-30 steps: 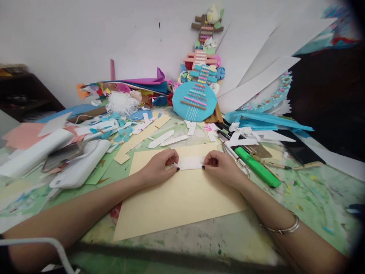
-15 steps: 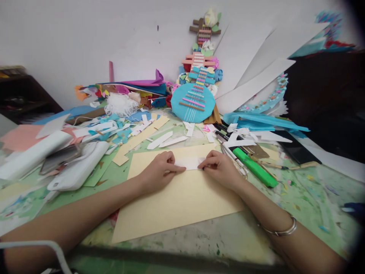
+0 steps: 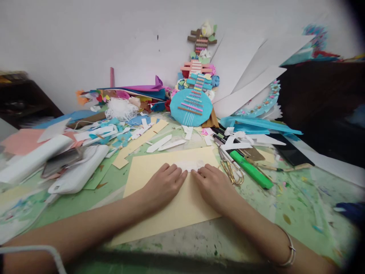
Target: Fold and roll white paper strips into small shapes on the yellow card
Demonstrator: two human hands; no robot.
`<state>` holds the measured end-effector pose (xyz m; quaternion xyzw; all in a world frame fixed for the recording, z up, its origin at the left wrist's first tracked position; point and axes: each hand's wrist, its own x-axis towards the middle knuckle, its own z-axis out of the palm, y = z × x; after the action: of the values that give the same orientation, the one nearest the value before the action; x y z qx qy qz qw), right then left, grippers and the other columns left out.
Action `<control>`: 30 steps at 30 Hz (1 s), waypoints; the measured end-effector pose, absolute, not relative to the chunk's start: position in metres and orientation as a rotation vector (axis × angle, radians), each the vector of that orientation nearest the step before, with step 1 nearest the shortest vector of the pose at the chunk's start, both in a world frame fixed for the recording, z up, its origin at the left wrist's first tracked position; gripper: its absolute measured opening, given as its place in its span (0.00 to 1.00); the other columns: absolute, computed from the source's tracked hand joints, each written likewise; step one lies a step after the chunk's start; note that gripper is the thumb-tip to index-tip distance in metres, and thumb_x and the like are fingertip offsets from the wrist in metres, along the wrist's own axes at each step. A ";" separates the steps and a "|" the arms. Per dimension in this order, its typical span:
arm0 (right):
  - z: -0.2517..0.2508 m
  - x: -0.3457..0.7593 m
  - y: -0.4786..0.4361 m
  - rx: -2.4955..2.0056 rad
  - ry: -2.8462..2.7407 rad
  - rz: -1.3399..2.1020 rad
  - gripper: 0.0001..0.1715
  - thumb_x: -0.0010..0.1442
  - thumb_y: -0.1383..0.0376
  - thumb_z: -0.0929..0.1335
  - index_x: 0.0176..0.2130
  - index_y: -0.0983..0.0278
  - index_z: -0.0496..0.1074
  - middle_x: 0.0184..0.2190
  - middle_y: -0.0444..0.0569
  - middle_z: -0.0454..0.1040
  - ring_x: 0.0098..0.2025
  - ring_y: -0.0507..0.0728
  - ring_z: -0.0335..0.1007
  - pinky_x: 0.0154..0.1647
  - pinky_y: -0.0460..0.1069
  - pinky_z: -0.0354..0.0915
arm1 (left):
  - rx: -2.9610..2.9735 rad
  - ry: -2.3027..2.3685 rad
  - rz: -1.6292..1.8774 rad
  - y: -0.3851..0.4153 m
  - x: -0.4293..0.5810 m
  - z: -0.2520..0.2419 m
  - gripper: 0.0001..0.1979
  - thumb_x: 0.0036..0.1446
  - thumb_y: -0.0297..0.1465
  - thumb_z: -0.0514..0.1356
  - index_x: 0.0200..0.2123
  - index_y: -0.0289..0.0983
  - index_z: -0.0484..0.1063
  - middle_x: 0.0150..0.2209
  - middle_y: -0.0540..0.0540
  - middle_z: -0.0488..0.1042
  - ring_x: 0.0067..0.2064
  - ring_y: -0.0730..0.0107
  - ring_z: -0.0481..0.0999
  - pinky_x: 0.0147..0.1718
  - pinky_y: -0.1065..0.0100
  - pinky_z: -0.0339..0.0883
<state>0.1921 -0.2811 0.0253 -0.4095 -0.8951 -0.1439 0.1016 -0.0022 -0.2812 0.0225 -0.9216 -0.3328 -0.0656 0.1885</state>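
A large cream paper sheet [image 3: 159, 167] lies on the paint-stained green table [image 3: 288, 198]. A small white paper piece [image 3: 190, 165] rests on it near the far edge. My left hand [image 3: 165, 184] lies flat, fingers stretched toward the white piece, fingertips touching its near edge. My right hand [image 3: 212, 184] lies flat beside it, fingers also extended onto the piece. The two hands nearly meet at the fingertips. Most of the white piece is covered by my fingers.
Gold-handled scissors [image 3: 232, 173] and a green marker [image 3: 251, 174] lie right of the sheet. A blue paper guitar craft [image 3: 192, 101] leans on the wall. Paper scraps [image 3: 119, 131] and a white device [image 3: 76, 173] crowd the left. White boards [image 3: 248, 91] lean at the right.
Both hands went from pinching the ends of the white piece to lying flat on it, moving together toward its middle. The view tilted down slightly.
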 end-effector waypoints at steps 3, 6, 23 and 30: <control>0.026 0.189 -0.284 -1.234 -2.660 -0.452 0.16 0.58 0.72 0.63 0.47 0.69 0.69 0.32 0.53 0.69 0.36 0.58 0.61 0.33 0.51 0.58 | -2.602 -1.007 -0.130 -0.281 -0.001 0.025 0.17 0.60 0.22 0.48 0.52 0.29 0.62 0.39 0.40 0.70 0.41 0.60 0.66 0.38 0.60 0.57; 0.029 0.188 -0.284 -1.296 -2.673 -0.456 0.13 0.60 0.72 0.62 0.44 0.67 0.71 0.33 0.53 0.69 0.37 0.58 0.62 0.33 0.52 0.57 | -2.622 -1.030 -0.144 -0.280 0.000 0.027 0.16 0.59 0.22 0.48 0.51 0.30 0.63 0.42 0.39 0.70 0.44 0.58 0.64 0.40 0.59 0.57; 0.037 0.203 -0.268 -1.573 -2.440 0.098 0.15 0.57 0.70 0.63 0.34 0.60 0.78 0.33 0.50 0.71 0.37 0.56 0.65 0.35 0.48 0.58 | -2.577 -0.934 -0.146 -0.281 -0.004 0.024 0.16 0.61 0.23 0.47 0.51 0.29 0.63 0.39 0.39 0.71 0.45 0.58 0.66 0.40 0.59 0.56; 0.035 0.211 -0.259 -1.594 -2.310 0.324 0.16 0.54 0.72 0.63 0.33 0.60 0.79 0.31 0.47 0.72 0.34 0.52 0.67 0.35 0.46 0.58 | -2.532 -0.900 -0.197 -0.282 -0.004 0.023 0.14 0.58 0.21 0.49 0.46 0.27 0.67 0.36 0.38 0.72 0.43 0.57 0.67 0.38 0.59 0.58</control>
<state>0.2112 -0.2592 0.0349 -0.5572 -0.8074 0.1131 0.1576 -0.0043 -0.2825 0.0230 -0.9163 -0.3259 -0.0713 0.2219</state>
